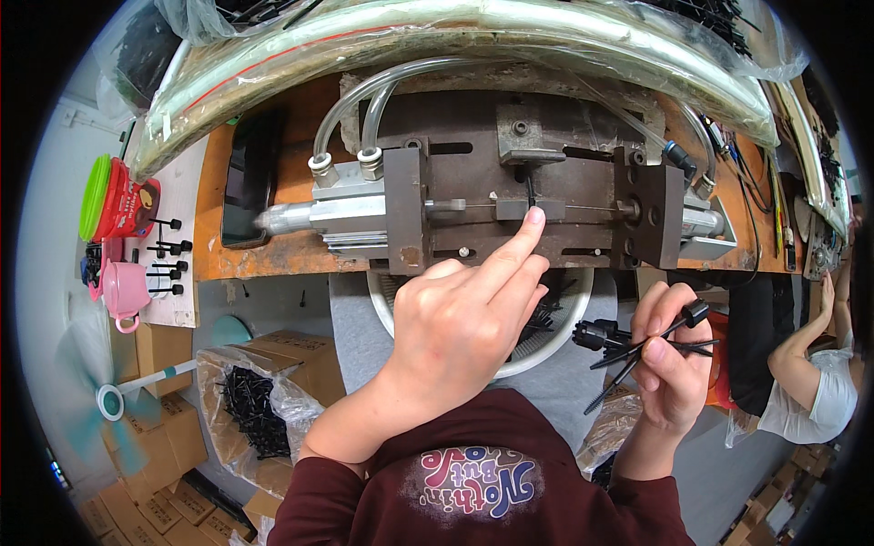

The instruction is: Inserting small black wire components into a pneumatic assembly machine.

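The left hand points its index finger at a small black piece in the middle of the metal machine, though contact is unclear and the hidden palm leaves no telling whether it holds anything; the right hand pinches a bunch of black rods, too tangled to count. The left hand and dark sweater partly cover a white basket of black pieces. Farther out, a fan blurs, and the rim cuts off another person.
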`<action>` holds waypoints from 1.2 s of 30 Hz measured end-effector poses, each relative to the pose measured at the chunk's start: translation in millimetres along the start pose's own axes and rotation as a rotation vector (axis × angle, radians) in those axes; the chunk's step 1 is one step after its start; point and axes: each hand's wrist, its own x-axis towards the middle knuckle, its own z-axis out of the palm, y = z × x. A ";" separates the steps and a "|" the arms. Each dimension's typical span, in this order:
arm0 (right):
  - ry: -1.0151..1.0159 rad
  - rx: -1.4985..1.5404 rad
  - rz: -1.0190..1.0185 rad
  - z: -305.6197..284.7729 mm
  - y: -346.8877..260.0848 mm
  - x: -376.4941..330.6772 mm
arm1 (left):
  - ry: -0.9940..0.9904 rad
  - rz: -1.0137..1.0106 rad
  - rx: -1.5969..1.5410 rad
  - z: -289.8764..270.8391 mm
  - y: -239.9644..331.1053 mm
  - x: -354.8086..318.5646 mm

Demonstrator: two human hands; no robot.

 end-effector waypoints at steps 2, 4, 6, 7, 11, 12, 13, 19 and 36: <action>-0.008 0.037 0.015 0.7 -1.2 0.0 | -0.020 -0.025 -0.076 -2.6 -0.2 0.3; -0.014 0.065 0.038 2.4 -1.4 0.0 | -0.053 -0.083 -0.228 -9.0 0.1 -0.3; -0.035 0.089 0.067 3.5 0.4 0.3 | -0.079 -0.169 -0.657 -20.3 9.1 -0.4; -0.043 0.102 0.083 4.1 1.0 0.7 | -0.095 -0.213 -0.873 -24.5 12.4 -0.7; -0.144 0.118 0.108 6.3 3.6 5.0 | -0.221 -0.115 -0.971 -39.3 10.4 -7.9; -0.116 0.108 0.071 5.8 3.5 6.2 | -0.236 -0.107 -1.003 -44.2 9.7 -9.6; -0.089 0.098 0.036 6.6 1.6 7.4 | -0.250 -0.102 -1.034 -51.6 7.5 -11.7; 0.220 -0.168 -0.297 6.5 -0.1 5.7 | 0.052 -0.086 -0.554 -45.4 12.1 -16.5; 0.300 -1.295 -0.978 9.7 8.1 -12.9 | 0.030 0.000 0.033 2.1 3.9 -0.6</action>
